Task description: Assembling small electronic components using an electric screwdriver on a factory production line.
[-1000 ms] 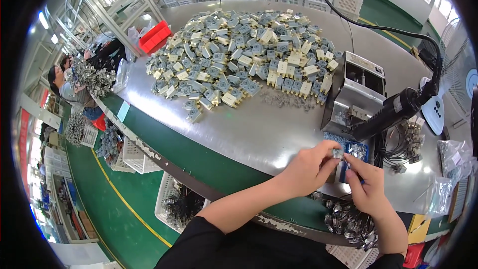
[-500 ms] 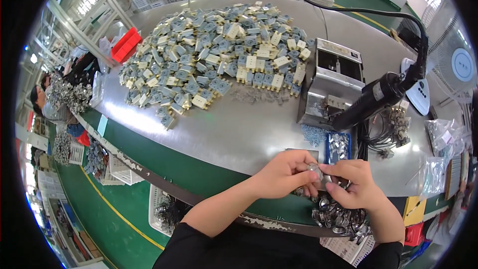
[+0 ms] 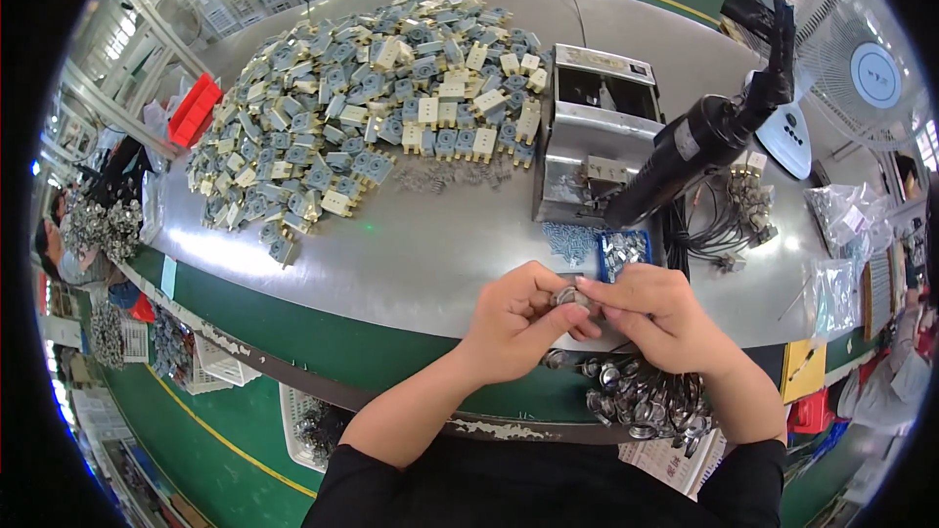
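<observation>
My left hand (image 3: 516,321) is closed around a small round metal part (image 3: 572,297), thumb lying along its near side. My right hand (image 3: 653,315) meets it from the other side, index finger and thumb pressed together against the part's edge. Fingers cover most of the piece, so its details are hidden. Just below my hands, a bunch of round shiny metal parts on dark cables (image 3: 646,403) lies at the bench's front edge. Beyond my fingers sits a blue tray of small metal pieces (image 3: 646,242), with a scatter of little bluish screws (image 3: 567,242) beside it.
A big heap of grey-and-cream switch-like blocks (image 3: 362,98) covers the bench's far left. Behind the tray stand a metal box-shaped machine (image 3: 597,132) and a black cylindrical power tool (image 3: 680,156). A white fan (image 3: 875,73), plastic bags (image 3: 846,220) and a red bin (image 3: 194,110) are around.
My view has shifted, so the whole bench appears further left and higher. My hands stay together at the part; the right fingers have closed in, covering a shiny surface that showed between them before.
</observation>
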